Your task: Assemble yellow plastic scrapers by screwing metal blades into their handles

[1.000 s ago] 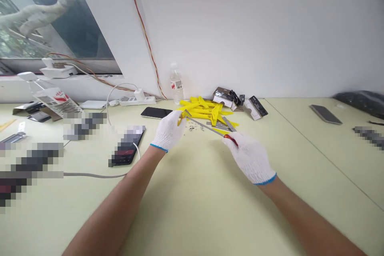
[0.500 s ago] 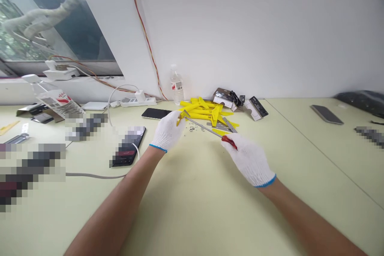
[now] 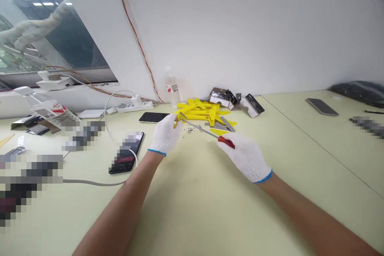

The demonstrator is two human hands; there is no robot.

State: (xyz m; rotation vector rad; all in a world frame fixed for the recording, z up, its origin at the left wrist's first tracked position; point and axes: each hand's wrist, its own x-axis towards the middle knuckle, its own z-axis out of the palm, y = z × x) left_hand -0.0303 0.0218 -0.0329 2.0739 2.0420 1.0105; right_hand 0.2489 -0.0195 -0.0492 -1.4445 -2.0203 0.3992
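My left hand [image 3: 165,135], in a white knit glove with a blue cuff, pinches a yellow plastic piece [image 3: 176,121] with a greyish end; most of it is hidden by the fingers. My right hand [image 3: 247,157], gloved alike, is wrapped round the red handle of a screwdriver [image 3: 226,141]. The long metal shaft points left, and its tip is at the yellow piece; whether it touches cannot be made out. Just behind lies a pile of yellow plastic tools [image 3: 196,117], with flat grey metal strips [image 3: 228,124] to its right. Small metal bits [image 3: 191,130] are scattered in front.
A clear bottle [image 3: 173,90] stands by the wall. Small black-and-white boxes [image 3: 253,105] sit behind the pile. Phones [image 3: 153,117] lie on the left and one dark phone [image 3: 322,107] on the right. A power strip [image 3: 135,106] and a white cable are at the back left.
The camera view has tilted slightly, shifting the scene. Both hands keep their holds, with the screwdriver tip still at the yellow piece.
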